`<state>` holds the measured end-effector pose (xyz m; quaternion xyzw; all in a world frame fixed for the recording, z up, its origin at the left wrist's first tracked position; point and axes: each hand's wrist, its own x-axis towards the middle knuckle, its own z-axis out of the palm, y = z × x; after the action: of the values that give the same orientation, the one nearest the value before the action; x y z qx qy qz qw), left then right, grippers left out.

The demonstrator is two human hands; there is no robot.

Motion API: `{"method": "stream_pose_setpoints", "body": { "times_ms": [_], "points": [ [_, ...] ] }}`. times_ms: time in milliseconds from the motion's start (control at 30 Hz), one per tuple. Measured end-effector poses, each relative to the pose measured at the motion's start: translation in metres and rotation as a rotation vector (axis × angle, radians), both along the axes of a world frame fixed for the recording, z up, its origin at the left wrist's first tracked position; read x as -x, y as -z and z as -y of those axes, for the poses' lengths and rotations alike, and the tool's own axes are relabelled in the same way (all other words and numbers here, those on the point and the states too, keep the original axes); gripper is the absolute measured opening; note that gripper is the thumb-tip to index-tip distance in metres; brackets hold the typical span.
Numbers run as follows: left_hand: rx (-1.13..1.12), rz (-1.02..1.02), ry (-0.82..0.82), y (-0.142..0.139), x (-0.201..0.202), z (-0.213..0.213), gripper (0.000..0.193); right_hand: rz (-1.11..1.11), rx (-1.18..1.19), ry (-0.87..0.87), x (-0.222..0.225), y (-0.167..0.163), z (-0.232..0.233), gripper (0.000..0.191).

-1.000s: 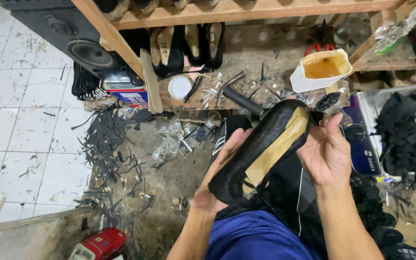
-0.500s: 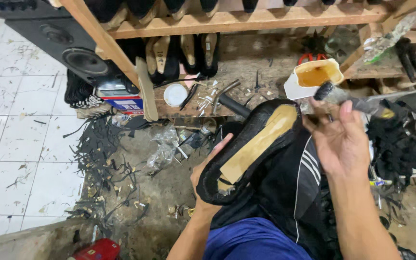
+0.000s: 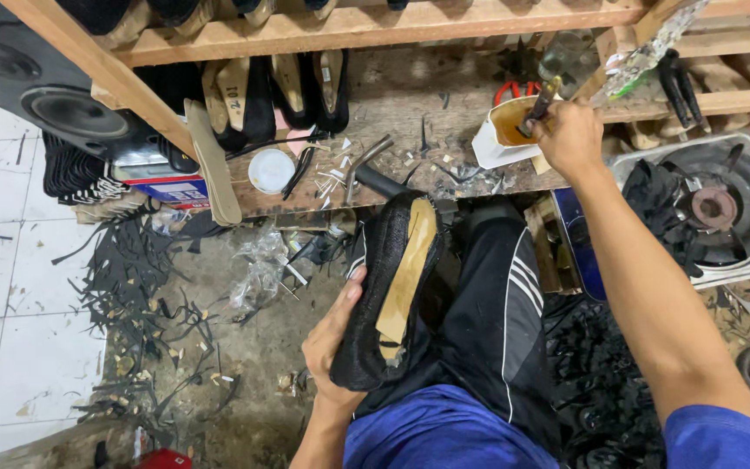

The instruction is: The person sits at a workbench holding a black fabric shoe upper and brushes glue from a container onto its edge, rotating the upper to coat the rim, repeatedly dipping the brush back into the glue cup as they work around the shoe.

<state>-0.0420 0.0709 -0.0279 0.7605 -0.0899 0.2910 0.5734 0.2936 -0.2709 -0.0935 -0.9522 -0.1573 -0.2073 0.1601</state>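
- I am cradling a black shoe upper [image 3: 390, 287] on its last in my left hand [image 3: 333, 334], fingers curled round its left side, the tan insole [image 3: 408, 269] facing up over my near knee.
- My right hand [image 3: 569, 135] is reaching far and right, fingers closed on the handle of a brush [image 3: 542, 100] whose tip is dipping into the white glue tub [image 3: 503, 130] of amber liquid on the wooden bench [image 3: 392, 113].
- The step in hand, as I judge it, is loading the brush with glue for the shoe bottom.
- The next move, I judge, is calling for lifting the brush clear without dripping, carrying it near and left to the insole, and spreading along the edge while my left hand is keeping the shoe tilted up and steady.
- Scraps of black material [image 3: 141, 278] are lying on the floor to the left; a small stove [image 3: 722, 208] is sitting at the right.
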Motion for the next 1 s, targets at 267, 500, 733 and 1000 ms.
{"method": "stream_pose_setpoints", "body": {
  "times_ms": [267, 500, 733, 1000],
  "points": [
    [-0.076, 0.019, -0.02, 0.001, -0.017, 0.003, 0.056, -0.071, -0.166, 0.069, 0.035, -0.047, 0.006, 0.021],
    [-0.132, 0.186, 0.072, -0.013, -0.04, 0.019, 0.053, -0.321, -1.044, -0.257, 0.177, -0.116, -0.054, 0.011],
    [-0.21, 0.27, 0.067, -0.03, -0.044, 0.028, 0.038, -0.091, -0.971, -0.276, 0.265, -0.139, -0.11, 0.02],
    [-0.287, 0.271, 0.052, -0.042, -0.031, 0.022, 0.033, -0.163, -0.811, -0.348, 0.258, -0.159, -0.095, 0.018]
  ]
}}
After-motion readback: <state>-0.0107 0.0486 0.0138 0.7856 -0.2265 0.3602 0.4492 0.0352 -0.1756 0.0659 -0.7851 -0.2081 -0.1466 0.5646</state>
